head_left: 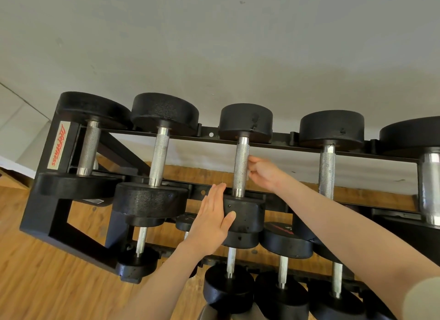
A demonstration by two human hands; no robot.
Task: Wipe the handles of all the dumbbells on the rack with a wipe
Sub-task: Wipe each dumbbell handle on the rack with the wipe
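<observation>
Knurled steel handle (241,167), round black heads (245,122)

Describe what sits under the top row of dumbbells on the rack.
A lower row of dumbbells on the black rack, above wood floor. The left hand and both forearms cover part of that row.

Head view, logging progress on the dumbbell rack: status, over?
Left hand flat against third top-row black dumbbell's near head. Right hand pinching pale wipe on its knurled steel handle. Nothing in the way.
</observation>
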